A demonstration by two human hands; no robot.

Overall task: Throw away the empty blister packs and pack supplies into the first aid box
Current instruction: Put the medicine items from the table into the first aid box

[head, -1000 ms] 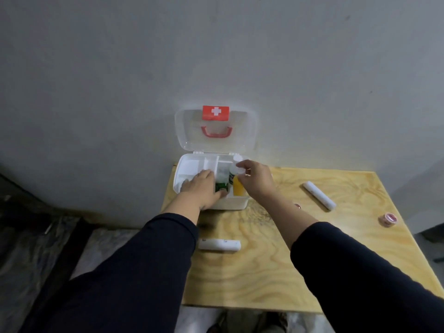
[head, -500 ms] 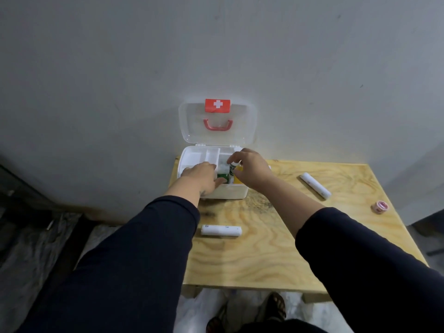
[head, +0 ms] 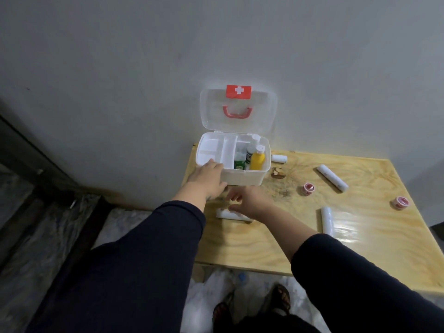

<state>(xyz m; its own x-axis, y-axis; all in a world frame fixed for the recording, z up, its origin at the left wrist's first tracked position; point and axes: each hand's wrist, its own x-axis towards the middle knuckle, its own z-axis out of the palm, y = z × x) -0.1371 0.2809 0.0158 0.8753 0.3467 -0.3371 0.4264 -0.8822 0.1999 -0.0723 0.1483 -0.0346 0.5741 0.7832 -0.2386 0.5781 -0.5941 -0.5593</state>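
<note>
The right hand (head: pixel 249 200) hovers with fingers loosely curled and spread over a white roll (head: pixel 231 215) lying on the table (head: pixel 264 248) directly beneath it; whether the fingertips already touch the roll I cannot tell, but nothing is pinched yet. The left hand (head: pixel 209 176) lies flat and open against the near-left corner of the first aid box (head: pixel 240 177), steadying it.

The roll looks like wrapped gauze: probably light, soft and a little compressible, with a slick wrapper, and being round it may roll away if nudged. A grasp across its middle, thumb on 1 side and fingers on the other, seems the safest hold.

Just beyond the left hand, the box stands open with its lid (head: pixel 237 111) upright against the wall. Its right compartment already holds a yellow bottle (head: pixel 257 161), a white bottle (head: pixel 252 149) and a green packet (head: pixel 239 164); the left tray sections look free.

To the right of the right hand lie 3 more white rolls (head: pixel 332 177) (head: pixel 327 221) (head: pixel 278 158) and 2 small pink tape spools (head: pixel 308 188) (head: pixel 400 202), well apart. The roll sits near the table's left edge, so a push leftward could send it off. The path up to the box is short and unobstructed.
</note>
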